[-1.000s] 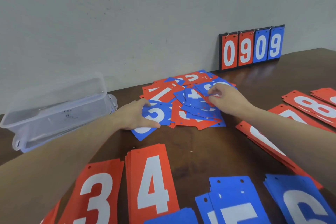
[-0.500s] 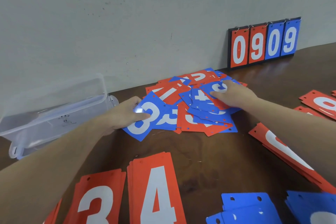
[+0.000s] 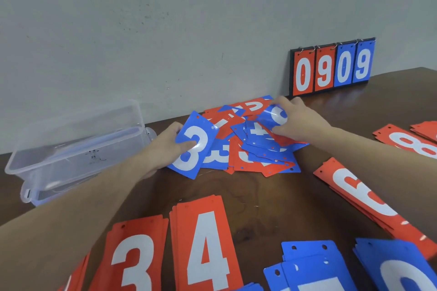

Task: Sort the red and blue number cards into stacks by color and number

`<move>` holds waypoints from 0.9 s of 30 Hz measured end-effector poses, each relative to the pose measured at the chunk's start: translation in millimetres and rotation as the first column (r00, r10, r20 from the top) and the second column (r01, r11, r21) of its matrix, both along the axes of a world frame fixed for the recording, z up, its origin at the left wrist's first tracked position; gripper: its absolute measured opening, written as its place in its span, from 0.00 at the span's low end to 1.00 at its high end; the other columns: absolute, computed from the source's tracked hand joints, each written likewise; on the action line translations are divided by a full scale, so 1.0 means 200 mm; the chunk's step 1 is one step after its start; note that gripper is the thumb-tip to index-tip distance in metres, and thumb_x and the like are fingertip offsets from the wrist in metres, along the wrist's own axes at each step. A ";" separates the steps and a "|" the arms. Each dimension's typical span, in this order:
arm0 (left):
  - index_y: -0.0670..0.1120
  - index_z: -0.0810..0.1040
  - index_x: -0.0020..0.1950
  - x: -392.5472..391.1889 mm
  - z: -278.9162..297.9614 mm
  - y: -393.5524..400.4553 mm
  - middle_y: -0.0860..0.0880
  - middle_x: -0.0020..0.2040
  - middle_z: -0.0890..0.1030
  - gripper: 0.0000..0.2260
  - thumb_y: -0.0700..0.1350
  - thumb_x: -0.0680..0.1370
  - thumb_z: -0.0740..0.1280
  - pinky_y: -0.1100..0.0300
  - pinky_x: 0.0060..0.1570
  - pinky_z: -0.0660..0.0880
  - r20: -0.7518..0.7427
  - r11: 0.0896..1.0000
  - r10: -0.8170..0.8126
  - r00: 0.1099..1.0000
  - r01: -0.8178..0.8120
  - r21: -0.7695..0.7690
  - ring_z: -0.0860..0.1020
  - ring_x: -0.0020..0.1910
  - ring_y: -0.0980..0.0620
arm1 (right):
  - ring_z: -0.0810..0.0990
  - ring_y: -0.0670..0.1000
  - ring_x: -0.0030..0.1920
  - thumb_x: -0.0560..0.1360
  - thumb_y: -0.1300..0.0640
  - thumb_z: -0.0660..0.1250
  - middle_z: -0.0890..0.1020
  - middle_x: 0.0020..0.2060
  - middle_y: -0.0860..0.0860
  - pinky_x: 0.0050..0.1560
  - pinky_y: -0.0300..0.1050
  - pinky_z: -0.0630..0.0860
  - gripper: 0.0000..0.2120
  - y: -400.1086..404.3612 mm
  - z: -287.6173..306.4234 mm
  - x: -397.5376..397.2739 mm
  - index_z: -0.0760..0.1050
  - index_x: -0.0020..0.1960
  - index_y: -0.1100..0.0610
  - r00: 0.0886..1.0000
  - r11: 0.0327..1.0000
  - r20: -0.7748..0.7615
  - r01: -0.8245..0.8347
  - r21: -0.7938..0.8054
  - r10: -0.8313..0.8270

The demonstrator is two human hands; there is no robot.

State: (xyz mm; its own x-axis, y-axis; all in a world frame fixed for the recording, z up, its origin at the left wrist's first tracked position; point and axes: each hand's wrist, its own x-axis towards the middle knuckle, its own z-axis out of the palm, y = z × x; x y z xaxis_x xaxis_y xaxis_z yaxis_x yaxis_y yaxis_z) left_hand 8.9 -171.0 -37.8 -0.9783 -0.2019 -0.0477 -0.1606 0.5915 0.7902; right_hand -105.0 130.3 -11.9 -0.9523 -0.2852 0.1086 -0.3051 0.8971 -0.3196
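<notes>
The left hand point(image 3: 165, 146) pinches a blue 3 card point(image 3: 194, 146), thumb on its face, tilted up at the left edge of the mixed pile point(image 3: 255, 146). The right hand point(image 3: 298, 120) curls around a bent blue card point(image 3: 272, 116) at the far side of the pile. Near both hands, sorted stacks lie on the desk point(image 3: 248, 191): red 3 point(image 3: 132, 260), red 4 point(image 3: 203, 243).

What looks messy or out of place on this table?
The unsorted pile by the wall: red and blue cards overlap at all angles, unlike the tidy stacks nearer the camera. The right hand bends a blue card into a curve as it lifts it. The left hand holds a blue 3 tilted.
</notes>
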 end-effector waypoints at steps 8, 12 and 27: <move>0.51 0.71 0.57 0.11 0.09 0.12 0.53 0.53 0.81 0.09 0.49 0.80 0.68 0.57 0.45 0.79 -0.054 0.988 -0.032 0.998 0.040 0.147 0.83 0.50 0.51 | 0.75 0.52 0.41 0.77 0.34 0.62 0.74 0.42 0.50 0.38 0.47 0.68 0.25 -0.02 0.15 0.16 0.64 0.56 0.55 0.997 0.976 0.068 0.041 -0.214 -0.027; 0.54 0.71 0.59 0.18 0.11 0.18 0.53 0.55 0.80 0.07 0.47 0.82 0.66 0.55 0.49 0.78 -0.070 0.980 -0.074 0.995 0.086 0.178 0.82 0.52 0.52 | 0.72 0.52 0.40 0.84 0.40 0.50 0.72 0.37 0.50 0.37 0.45 0.64 0.19 -0.04 0.20 0.26 0.65 0.43 0.52 0.992 0.963 0.128 0.055 -0.262 -0.022; 0.60 0.52 0.78 0.42 0.18 0.32 0.64 0.51 0.80 0.38 0.34 0.79 0.68 0.64 0.39 0.80 -0.172 0.934 -0.089 0.981 0.142 0.328 0.83 0.46 0.62 | 0.86 0.51 0.50 0.83 0.47 0.62 0.85 0.51 0.50 0.55 0.53 0.83 0.10 0.03 0.20 0.52 0.73 0.58 0.51 0.913 0.844 0.354 0.021 -0.537 0.203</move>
